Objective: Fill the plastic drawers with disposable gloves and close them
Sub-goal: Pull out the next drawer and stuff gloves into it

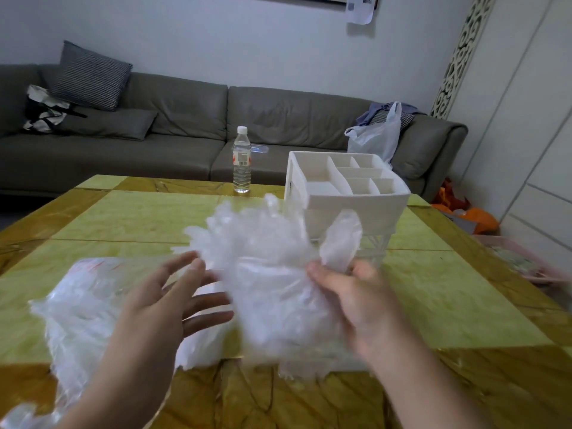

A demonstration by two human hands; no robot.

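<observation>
Nearest the camera, left hand out flat with fingers spread and relaxed, palm turned toward the glove wad, gripping nothing. Right hand pinching a big crumpled bunch of clear disposable gloves by one side, thumb and fingers curled into the plastic. Bunch held up just above the table, pretty blurry, no clean long axis to call, though a few glove fingers stick upward and away toward the drawer unit. Under and left of the left hand, a clear bag of more gloves lying on the tabletop, slumped toward the near left corner. Just behind the bunch, white plastic drawer unit standing upright on the far right part of the table, open divided tray on top, drawer fronts mostly hidden by the gloves so can't tell open or closed. Water bottle upright at the far table edge. Beyond that, grey sofa with a striped cushion and a white plastic bag.
</observation>
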